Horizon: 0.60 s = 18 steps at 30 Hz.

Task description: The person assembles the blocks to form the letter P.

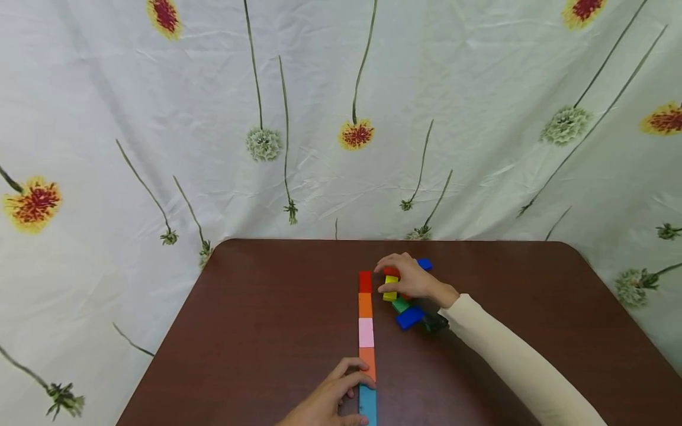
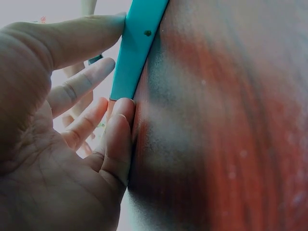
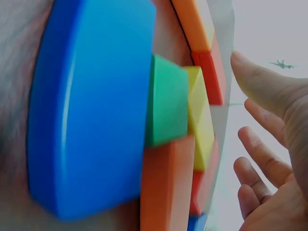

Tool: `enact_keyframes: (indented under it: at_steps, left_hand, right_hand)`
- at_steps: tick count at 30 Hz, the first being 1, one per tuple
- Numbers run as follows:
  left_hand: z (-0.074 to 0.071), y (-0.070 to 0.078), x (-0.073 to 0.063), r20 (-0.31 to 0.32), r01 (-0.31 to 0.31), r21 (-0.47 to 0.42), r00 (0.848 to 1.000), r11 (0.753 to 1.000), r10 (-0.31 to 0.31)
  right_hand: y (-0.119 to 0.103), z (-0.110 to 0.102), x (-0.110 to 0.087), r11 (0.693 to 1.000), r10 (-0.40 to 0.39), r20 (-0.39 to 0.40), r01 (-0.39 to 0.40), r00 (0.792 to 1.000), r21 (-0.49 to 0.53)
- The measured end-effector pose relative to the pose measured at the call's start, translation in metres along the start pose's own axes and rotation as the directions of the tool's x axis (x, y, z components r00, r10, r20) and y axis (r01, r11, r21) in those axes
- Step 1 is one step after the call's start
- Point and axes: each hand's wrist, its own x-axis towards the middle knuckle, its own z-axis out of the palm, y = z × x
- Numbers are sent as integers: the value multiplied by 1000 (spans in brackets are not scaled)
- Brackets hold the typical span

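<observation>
A straight row of blocks runs along the middle of the table: red [image 1: 364, 281], orange [image 1: 364, 305], pink [image 1: 366, 332], coral-orange [image 1: 366, 356] and a teal block [image 1: 367, 405] nearest me. My left hand [image 1: 333, 396] rests along the row's left side. In the left wrist view its thumb touches the teal block's side, its other fingers lying loosely beside the row. Over a loose pile hovers my right hand [image 1: 412, 278], fingers spread and apart from the blocks. The pile holds a yellow block [image 3: 199, 120], a green block [image 3: 168, 103], a large blue block [image 3: 101, 110] and an orange block [image 3: 166, 185].
Another blue block [image 1: 424, 264] lies at the pile's far side. A dark green block [image 1: 436, 322] sits partly hidden under my right wrist. The brown table [image 1: 256, 331] ends at a hanging flowered cloth [image 1: 319, 177].
</observation>
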Motion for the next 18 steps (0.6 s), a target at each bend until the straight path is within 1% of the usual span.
enact_keyframes:
  at_steps: [4,6,8,10,13,15,18]
  left_hand:
    - [-1,0,0,-1,-15,12,1000,1000,15]
    - [0,-1,0,1,-16,11,1000,1000,16]
    - [0,0,1,-1,-8,-3,1000,1000,8]
    - [-1,0,0,-4,-7,-4,1000,1000,7]
    - [-1,0,-1,-9,-10,-3,1000,1000,10]
    - [-1,0,-1,-11,-17,10,1000,1000,17]
    - [0,0,-1,-5,-4,-3,1000,1000,4]
  right_hand:
    - [7,-8,-3,999,-24,-34,23,999,-40]
    - [11,-11,-6,999,-11,-47,9,999,-40]
    - [15,-14,-8,999,23,-59,-26,998,-37]
    - [19,-16,-10,997,75,-65,-77,995,-32]
    - [25,-17,-10,989,129,-64,-133,990,-59]
    - [29,-17,-10,984,156,-64,-161,986,-82]
    - [34,-15,-12,976,180,-71,-187,981,-116]
